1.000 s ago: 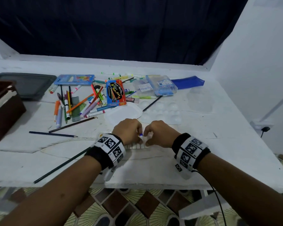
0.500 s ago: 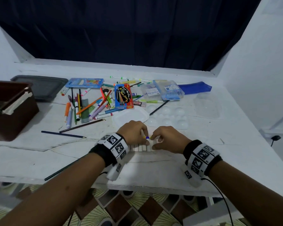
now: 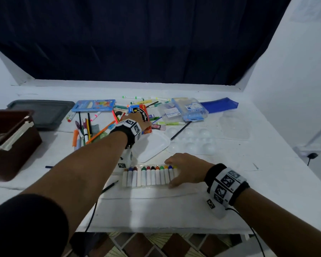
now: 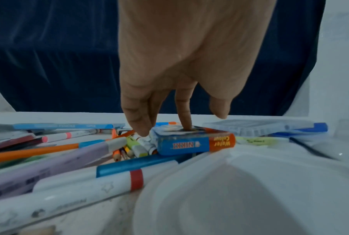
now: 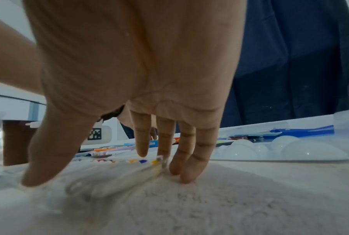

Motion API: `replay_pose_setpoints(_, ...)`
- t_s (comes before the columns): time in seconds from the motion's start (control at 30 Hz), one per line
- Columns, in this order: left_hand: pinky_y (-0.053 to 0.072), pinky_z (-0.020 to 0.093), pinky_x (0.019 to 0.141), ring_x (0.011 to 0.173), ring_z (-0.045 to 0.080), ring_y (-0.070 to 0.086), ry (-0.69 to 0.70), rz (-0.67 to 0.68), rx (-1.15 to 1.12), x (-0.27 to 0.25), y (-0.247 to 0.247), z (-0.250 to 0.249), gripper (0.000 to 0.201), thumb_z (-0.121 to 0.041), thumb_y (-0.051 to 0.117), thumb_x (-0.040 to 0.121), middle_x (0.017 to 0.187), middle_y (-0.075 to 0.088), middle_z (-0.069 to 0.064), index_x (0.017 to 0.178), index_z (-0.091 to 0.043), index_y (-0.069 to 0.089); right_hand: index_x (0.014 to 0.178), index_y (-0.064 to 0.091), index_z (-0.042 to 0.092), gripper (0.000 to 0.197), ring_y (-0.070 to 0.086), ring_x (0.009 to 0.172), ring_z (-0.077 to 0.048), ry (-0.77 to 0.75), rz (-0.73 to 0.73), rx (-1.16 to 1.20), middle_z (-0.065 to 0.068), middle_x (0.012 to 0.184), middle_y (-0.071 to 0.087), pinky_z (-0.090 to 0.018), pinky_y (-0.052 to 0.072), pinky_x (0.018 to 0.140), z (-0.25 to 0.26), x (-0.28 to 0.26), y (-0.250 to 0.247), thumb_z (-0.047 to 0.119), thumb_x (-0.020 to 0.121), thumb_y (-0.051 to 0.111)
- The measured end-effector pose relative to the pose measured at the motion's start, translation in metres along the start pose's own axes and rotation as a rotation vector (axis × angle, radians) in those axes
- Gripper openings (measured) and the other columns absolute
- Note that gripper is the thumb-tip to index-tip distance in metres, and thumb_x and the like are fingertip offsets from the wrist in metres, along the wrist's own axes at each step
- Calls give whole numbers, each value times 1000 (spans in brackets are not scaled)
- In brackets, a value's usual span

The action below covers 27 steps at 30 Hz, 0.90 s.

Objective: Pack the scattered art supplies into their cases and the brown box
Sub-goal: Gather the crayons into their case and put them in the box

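Note:
A clear tray of paint tubes (image 3: 150, 176) with coloured caps lies near the table's front edge. My right hand (image 3: 176, 171) rests open at its right end, fingertips (image 5: 184, 171) on the table against the tray (image 5: 117, 173). My left hand (image 3: 143, 121) is stretched out to the blue and orange water colour box (image 3: 140, 115). In the left wrist view its index finger presses on top of the box (image 4: 193, 143), the other fingers (image 4: 139, 125) hang straight beside it, and the thumb is apart; the hand (image 4: 181, 124) grips nothing. The brown box (image 3: 11, 141) stands open at far left.
Loose markers and pencils (image 3: 85, 130) lie left of the water colour box. Behind are a blue tin (image 3: 94, 105), a clear case (image 3: 189, 109) and a blue lid (image 3: 219, 106). A white palette (image 3: 154, 145), a clear bubble palette (image 3: 193, 140), a grey lid (image 3: 41, 112) and a dark pencil (image 3: 109, 186) also lie about.
Both hands were together over the paint tube tray. My left hand has left it and reached far forward to the water colour box; my right hand has flattened at the tray's right end.

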<state>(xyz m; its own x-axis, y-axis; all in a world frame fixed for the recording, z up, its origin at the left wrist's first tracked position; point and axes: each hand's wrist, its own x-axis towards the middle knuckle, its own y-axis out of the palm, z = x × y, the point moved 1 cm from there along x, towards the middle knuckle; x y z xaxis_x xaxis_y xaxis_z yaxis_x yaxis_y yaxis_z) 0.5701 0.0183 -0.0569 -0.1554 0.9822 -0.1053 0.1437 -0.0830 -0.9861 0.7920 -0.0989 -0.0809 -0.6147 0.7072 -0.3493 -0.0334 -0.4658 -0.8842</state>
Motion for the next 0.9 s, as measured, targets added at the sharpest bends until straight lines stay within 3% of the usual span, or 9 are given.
replay_pose_setpoints(0.07,49,34,77,95,31,60,-24,5,24,7,5,-4,75,-70,50,85,111,62,13,116,-2,54,139,47,18,82,48,117,-20,2,-24,-13,-1,131,52,-37,41,101,0,0,3,55,73,77)
replay_pose_setpoints(0.2,52,40,89,98,31,61,-52,16,-22,17,8,-9,70,-64,62,78,105,61,12,115,-4,56,121,58,15,66,53,103,-23,-14,-42,-38,-3,116,57,-43,46,93,-2,-2,6,54,71,77)
replay_pose_setpoints(0.33,51,31,69,80,27,59,-43,53,-149,7,-1,-3,57,-57,70,72,82,58,6,99,-10,54,121,57,22,62,53,103,-20,-42,-52,-51,1,115,58,-40,45,91,-3,-3,6,57,72,74)
replay_pose_setpoints(0.47,37,23,52,59,18,51,5,34,-342,-32,-14,6,35,-41,77,72,67,55,4,69,-14,55,134,51,21,71,50,114,-19,-47,-88,-48,3,128,55,-36,40,98,-3,-7,8,54,75,74)
replay_pose_setpoints(0.53,44,24,52,57,17,59,34,51,-540,-59,-16,11,22,-22,77,74,74,61,7,81,-10,59,131,51,19,71,50,112,-21,-38,-93,-56,1,127,55,-38,41,98,-3,-8,12,53,74,75)
replay_pose_setpoints(0.63,46,14,42,43,3,61,80,87,-676,-110,-22,18,30,-2,74,75,84,62,6,98,-6,56,131,49,20,73,48,109,-22,-39,-90,-126,-1,124,54,-38,42,95,1,-7,16,55,72,75)
replay_pose_setpoints(0.7,43,15,42,51,1,61,162,66,-556,-136,-22,27,35,-3,76,72,91,61,5,100,-9,55,129,50,19,72,49,108,-22,-41,-94,-114,-2,121,55,-37,42,94,2,-6,16,53,72,77)
replay_pose_setpoints(0.8,54,27,63,89,17,60,245,89,-404,-167,-20,47,45,-17,83,67,112,58,1,102,-19,54,121,53,20,64,49,104,-20,-56,-61,-94,-1,115,56,-35,42,91,-2,-5,12,49,70,80)
replay_pose_setpoints(0.9,50,23,72,98,12,52,297,100,-298,-196,-14,61,51,-26,84,67,113,53,-7,105,-25,50,119,53,23,62,49,103,-18,-43,-9,-129,1,115,57,-35,43,90,-10,-9,5,47,69,81)
